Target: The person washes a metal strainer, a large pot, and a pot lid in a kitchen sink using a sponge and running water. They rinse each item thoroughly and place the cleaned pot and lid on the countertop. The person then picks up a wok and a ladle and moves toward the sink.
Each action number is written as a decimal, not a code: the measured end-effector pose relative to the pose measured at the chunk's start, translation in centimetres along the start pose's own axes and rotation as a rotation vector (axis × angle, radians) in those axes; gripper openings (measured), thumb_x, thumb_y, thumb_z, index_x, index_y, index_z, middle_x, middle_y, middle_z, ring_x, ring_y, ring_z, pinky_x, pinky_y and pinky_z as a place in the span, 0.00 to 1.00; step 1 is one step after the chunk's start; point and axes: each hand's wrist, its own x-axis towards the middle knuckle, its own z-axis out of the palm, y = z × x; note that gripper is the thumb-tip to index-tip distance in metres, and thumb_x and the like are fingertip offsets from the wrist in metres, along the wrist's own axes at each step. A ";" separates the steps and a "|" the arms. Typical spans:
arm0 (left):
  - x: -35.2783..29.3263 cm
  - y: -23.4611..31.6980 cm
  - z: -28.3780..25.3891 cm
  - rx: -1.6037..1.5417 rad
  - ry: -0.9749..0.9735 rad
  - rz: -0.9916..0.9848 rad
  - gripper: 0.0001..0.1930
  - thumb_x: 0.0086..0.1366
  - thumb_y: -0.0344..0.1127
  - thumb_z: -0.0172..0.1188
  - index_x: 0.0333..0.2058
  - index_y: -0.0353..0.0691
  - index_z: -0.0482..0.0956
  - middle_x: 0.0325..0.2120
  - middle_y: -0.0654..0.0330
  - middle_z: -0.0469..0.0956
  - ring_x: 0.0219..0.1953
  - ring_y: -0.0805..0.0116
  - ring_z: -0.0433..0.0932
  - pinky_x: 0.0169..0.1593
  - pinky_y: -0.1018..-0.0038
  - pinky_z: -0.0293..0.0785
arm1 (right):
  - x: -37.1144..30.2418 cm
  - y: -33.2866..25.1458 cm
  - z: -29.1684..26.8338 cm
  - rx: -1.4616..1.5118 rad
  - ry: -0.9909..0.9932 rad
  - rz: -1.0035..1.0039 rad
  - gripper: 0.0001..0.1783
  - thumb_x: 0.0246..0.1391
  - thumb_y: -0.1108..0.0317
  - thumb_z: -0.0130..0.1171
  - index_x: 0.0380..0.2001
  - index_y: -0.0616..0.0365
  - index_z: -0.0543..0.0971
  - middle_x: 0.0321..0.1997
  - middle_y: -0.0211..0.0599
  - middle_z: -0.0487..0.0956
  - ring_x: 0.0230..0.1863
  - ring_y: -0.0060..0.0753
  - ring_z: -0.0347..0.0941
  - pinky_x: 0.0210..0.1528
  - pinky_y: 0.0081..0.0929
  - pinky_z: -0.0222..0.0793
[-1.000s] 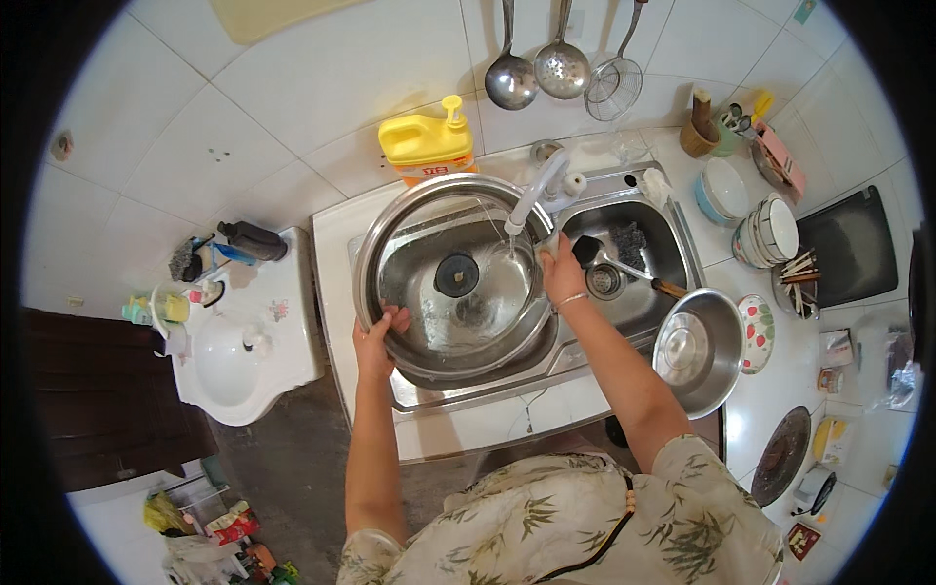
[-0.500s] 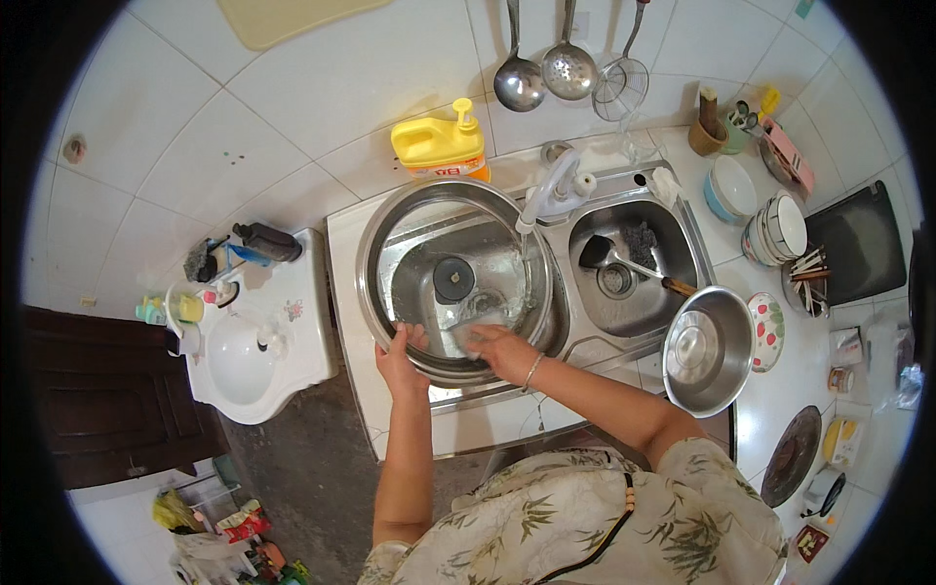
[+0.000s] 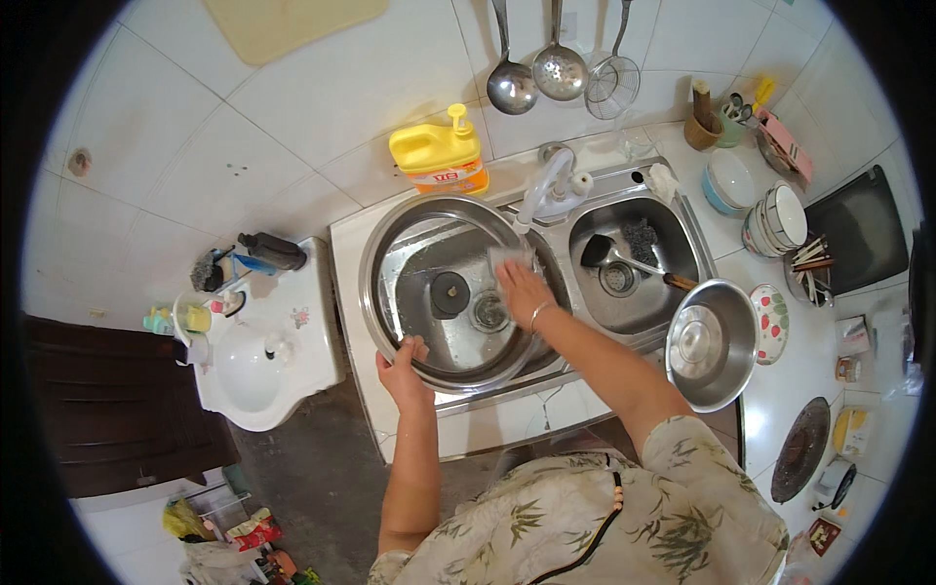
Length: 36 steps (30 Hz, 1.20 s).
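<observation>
A large round glass pot lid (image 3: 414, 263) with a wide steel rim and a dark round knob is tilted over the left sink basin. The basin and its drain show through the glass. My left hand (image 3: 405, 375) is closed on the lid's near left rim, thumb and fingers on either side of it. At the right part of the lid, my right hand (image 3: 525, 292) presses a pale cloth-like wad (image 3: 507, 256), blurred by motion, against it. A white faucet (image 3: 553, 195) stands just beyond the lid's far right edge.
A spatula (image 3: 639, 268) and dark scourer (image 3: 641, 237) lie in the right basin (image 3: 595, 302). A steel bowl (image 3: 712, 346) overlaps its near right corner. A yellow jug (image 3: 439, 156) stands behind the lid. Bowls (image 3: 775, 224) are stacked at right; ladles (image 3: 512, 88) hang on the wall.
My right hand has moved from the lid's near edge up to its far right side with the wad. My left hand keeps hold of the rim; the lid has shifted slightly nearer.
</observation>
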 end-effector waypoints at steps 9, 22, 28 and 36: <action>0.7 -1.4 -1.6 0.034 0.009 0.009 0.08 0.53 0.22 0.55 0.32 0.35 0.67 0.25 0.58 0.71 0.28 0.66 0.75 0.29 0.73 0.73 | -9.1 -3.0 -1.3 0.047 -0.497 -0.172 0.24 0.54 0.66 0.42 0.56 0.58 0.63 0.63 0.44 0.56 0.64 0.48 0.49 0.63 0.35 0.47; 4.0 -1.9 -6.1 -0.177 -0.155 -0.541 0.10 0.56 0.30 0.51 0.35 0.31 0.68 0.29 0.53 0.71 0.33 0.56 0.73 0.37 0.65 0.73 | -0.2 9.9 -5.3 1.459 -0.278 0.563 0.28 0.43 0.64 0.59 0.49 0.61 0.66 0.41 0.42 0.75 0.41 0.37 0.72 0.43 0.31 0.68; 5.1 -8.8 -3.2 -0.250 -0.130 -0.814 0.15 0.61 0.39 0.50 0.39 0.33 0.68 0.31 0.51 0.72 0.32 0.56 0.73 0.38 0.62 0.73 | -2.2 7.7 -16.4 1.121 -0.092 0.425 0.20 0.43 0.72 0.54 0.43 0.65 0.70 0.35 0.38 0.73 0.32 0.27 0.70 0.30 0.25 0.71; 7.9 -7.5 0.2 0.051 -0.318 -0.411 0.11 0.63 0.33 0.48 0.42 0.36 0.68 0.33 0.56 0.74 0.34 0.61 0.76 0.39 0.63 0.75 | -5.8 9.9 -11.6 1.283 0.326 0.430 0.18 0.40 0.78 0.49 0.40 0.66 0.70 0.32 0.38 0.73 0.26 0.27 0.70 0.23 0.23 0.72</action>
